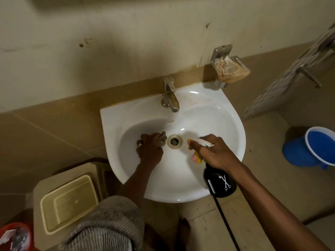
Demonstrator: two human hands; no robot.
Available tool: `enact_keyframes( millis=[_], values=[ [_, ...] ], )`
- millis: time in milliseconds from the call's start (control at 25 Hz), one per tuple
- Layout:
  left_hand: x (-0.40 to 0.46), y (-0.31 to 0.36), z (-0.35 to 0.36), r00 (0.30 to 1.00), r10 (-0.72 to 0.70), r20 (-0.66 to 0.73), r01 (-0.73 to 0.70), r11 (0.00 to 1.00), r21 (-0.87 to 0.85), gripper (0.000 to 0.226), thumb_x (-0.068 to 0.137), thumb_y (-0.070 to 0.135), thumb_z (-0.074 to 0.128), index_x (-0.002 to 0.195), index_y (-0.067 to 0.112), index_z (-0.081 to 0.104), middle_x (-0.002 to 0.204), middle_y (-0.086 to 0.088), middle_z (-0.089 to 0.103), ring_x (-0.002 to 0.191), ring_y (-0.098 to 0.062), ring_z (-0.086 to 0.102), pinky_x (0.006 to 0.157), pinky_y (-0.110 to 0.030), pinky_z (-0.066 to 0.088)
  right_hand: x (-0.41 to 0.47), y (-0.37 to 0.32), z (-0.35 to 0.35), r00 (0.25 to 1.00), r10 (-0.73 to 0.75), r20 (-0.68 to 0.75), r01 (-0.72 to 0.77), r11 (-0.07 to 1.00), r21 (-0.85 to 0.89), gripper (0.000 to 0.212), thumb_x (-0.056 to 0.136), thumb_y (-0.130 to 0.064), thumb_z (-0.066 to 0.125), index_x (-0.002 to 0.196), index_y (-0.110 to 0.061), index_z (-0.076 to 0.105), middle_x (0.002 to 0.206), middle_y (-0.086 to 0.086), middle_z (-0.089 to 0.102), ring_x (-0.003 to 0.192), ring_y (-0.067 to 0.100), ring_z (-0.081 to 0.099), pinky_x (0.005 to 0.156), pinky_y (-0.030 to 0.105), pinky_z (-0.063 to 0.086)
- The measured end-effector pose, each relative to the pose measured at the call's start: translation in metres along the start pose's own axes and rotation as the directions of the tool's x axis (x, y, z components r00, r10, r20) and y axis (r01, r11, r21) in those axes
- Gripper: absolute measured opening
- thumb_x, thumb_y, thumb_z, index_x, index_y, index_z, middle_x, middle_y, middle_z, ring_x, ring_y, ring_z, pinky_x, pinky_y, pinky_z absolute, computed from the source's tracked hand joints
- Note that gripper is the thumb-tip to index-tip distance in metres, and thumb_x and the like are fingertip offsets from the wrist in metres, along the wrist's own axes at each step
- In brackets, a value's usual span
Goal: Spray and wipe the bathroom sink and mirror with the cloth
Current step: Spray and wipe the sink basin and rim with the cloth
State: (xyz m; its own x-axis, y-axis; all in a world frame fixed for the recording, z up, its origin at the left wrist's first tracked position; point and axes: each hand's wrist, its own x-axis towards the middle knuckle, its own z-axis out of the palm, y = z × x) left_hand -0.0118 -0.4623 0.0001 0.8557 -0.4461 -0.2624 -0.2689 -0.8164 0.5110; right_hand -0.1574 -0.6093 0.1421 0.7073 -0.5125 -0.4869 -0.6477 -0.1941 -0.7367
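The cloth [161, 138] is bunched under my left hand [149, 148], low in the bowl of the white sink [208, 122] and just left of the drain [174, 140]. My fingers are curled over it, pressing it to the porcelain; only a grey-brown wad shows past my fingertips. It looks soft and limp, so I judge it will fold and follow the curve of the bowl, and it is best held as a wad in the palm, not by a corner.

My right hand [216, 153] grips the spray bottle [220, 182] by its neck, fingers wrapped round the white and yellow trigger head, nozzle aimed toward the drain. The black body hangs below my wrist over the sink's front rim; it seems light plastic, probably slick if wet.

The bowl gives open room around the drain. The tap [170, 96] stands over the back edge and will crowd strokes there. A soap holder [228, 69] sticks out from the wall above the sink's right corner. A blue bucket [311, 147] sits on the floor to the right, a beige bin [68, 201] to the left. The mirror is not in view.
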Motion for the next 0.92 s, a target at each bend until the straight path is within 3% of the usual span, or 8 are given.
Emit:
enact_keyframes(
  millis=[120, 280, 360, 480, 560, 640, 680, 920],
  values=[
    [0.004, -0.004, 0.005, 0.998, 0.014, 0.059, -0.017, 0.999, 0.051, 0.051, 0.079, 0.022, 0.056, 0.128, 0.036, 0.052, 0.127, -0.004, 0.039, 0.117, -0.031, 0.041, 0.096, -0.04, 0.035, 0.005, 0.002, -0.003, 0.999, 0.037, 0.032, -0.036, 0.999, -0.027, 0.033, 0.096, -0.04, 0.069, 0.094, -0.008, 0.079, 0.063, 0.004, 0.079, 0.056, 0.009, 0.072, 0.064, 0.021, 0.052],
    [-0.009, 0.008, 0.005, 0.99, 0.01, 0.139, -0.02, 0.998, 0.066, 0.042, 0.087, 0.029, 0.056, 0.129, 0.034, 0.056, 0.125, -0.007, 0.041, 0.115, -0.032, 0.042, 0.103, -0.039, 0.035, 0.005, 0.019, -0.003, 0.995, 0.067, 0.069, -0.065, 0.997, -0.033, 0.037, 0.095, -0.048, 0.068, 0.104, -0.013, 0.077, 0.072, 0.001, 0.083, 0.068, 0.009, 0.075, 0.072, 0.028, 0.054],
    [-0.026, 0.021, 0.015, 0.981, -0.005, 0.193, 0.01, 1.0, -0.024, 0.038, 0.084, 0.036, 0.055, 0.121, 0.034, 0.063, 0.117, -0.009, 0.051, 0.11, -0.034, 0.051, 0.104, -0.042, 0.039, 0.002, 0.025, -0.007, 0.995, 0.041, 0.093, -0.043, 0.999, 0.011, 0.037, 0.096, -0.048, 0.067, 0.101, -0.014, 0.08, 0.075, 0.004, 0.083, 0.071, 0.01, 0.076, 0.073, 0.029, 0.054],
    [-0.049, 0.032, 0.033, 0.941, 0.046, 0.336, 0.052, 0.96, -0.275, 0.036, 0.063, 0.043, 0.064, 0.099, 0.04, 0.069, 0.091, -0.003, 0.068, 0.087, -0.033, 0.067, 0.083, -0.054, 0.056, 0.0, 0.027, -0.022, 0.998, -0.011, 0.064, 0.005, 0.996, 0.09, 0.039, 0.099, -0.05, 0.064, 0.099, -0.015, 0.081, 0.08, 0.007, 0.084, 0.079, 0.016, 0.08, 0.076, 0.029, 0.056],
    [-0.067, 0.055, 0.025, 0.887, 0.094, 0.451, 0.108, 0.909, -0.402, 0.035, 0.069, 0.027, 0.072, 0.104, 0.028, 0.07, 0.077, -0.002, 0.068, 0.067, -0.018, 0.069, 0.067, -0.039, 0.061, -0.002, 0.025, -0.035, 0.999, -0.037, 0.02, 0.034, 0.991, 0.128, 0.041, 0.101, -0.05, 0.061, 0.101, -0.014, 0.081, 0.083, 0.009, 0.084, 0.082, 0.018, 0.081, 0.078, 0.029, 0.058],
    [-0.079, 0.079, 0.021, 0.838, 0.123, 0.532, 0.176, 0.862, -0.476, 0.03, 0.084, 0.008, 0.068, 0.114, 0.011, 0.066, 0.078, -0.005, 0.065, 0.048, -0.001, 0.061, 0.049, -0.018, 0.052, -0.002, 0.019, -0.051, 0.997, -0.058, -0.04, 0.064, 0.985, 0.161, 0.041, 0.102, -0.049, 0.061, 0.101, -0.014, 0.082, 0.084, 0.01, 0.084, 0.082, 0.019, 0.08, 0.077, 0.029, 0.058],
    [-0.085, 0.09, 0.02, 0.818, 0.151, 0.555, 0.191, 0.838, -0.51, 0.028, 0.088, 0.005, 0.063, 0.116, 0.01, 0.064, 0.081, -0.004, 0.064, 0.047, 0.003, 0.059, 0.047, -0.014, 0.049, -0.002, 0.015, -0.058, 0.995, -0.065, -0.071, 0.077, 0.98, 0.185, 0.041, 0.102, -0.049, 0.061, 0.102, -0.013, 0.082, 0.085, 0.011, 0.084, 0.081, 0.019, 0.08, 0.076, 0.029, 0.058],
    [-0.115, 0.138, 0.0, 0.672, 0.372, 0.64, 0.411, 0.532, -0.74, 0.026, 0.088, -0.004, 0.054, 0.107, 0.01, 0.064, 0.07, 0.0, 0.067, 0.06, -0.012, 0.064, 0.052, -0.02, 0.049, 0.002, -0.008, -0.094, 0.976, -0.093, -0.196, 0.162, 0.914, 0.371, 0.033, 0.103, -0.045, 0.058, 0.093, -0.021, 0.078, 0.09, 0.011, 0.082, 0.084, 0.024, 0.078, 0.078, 0.033, 0.056]
  ],
)
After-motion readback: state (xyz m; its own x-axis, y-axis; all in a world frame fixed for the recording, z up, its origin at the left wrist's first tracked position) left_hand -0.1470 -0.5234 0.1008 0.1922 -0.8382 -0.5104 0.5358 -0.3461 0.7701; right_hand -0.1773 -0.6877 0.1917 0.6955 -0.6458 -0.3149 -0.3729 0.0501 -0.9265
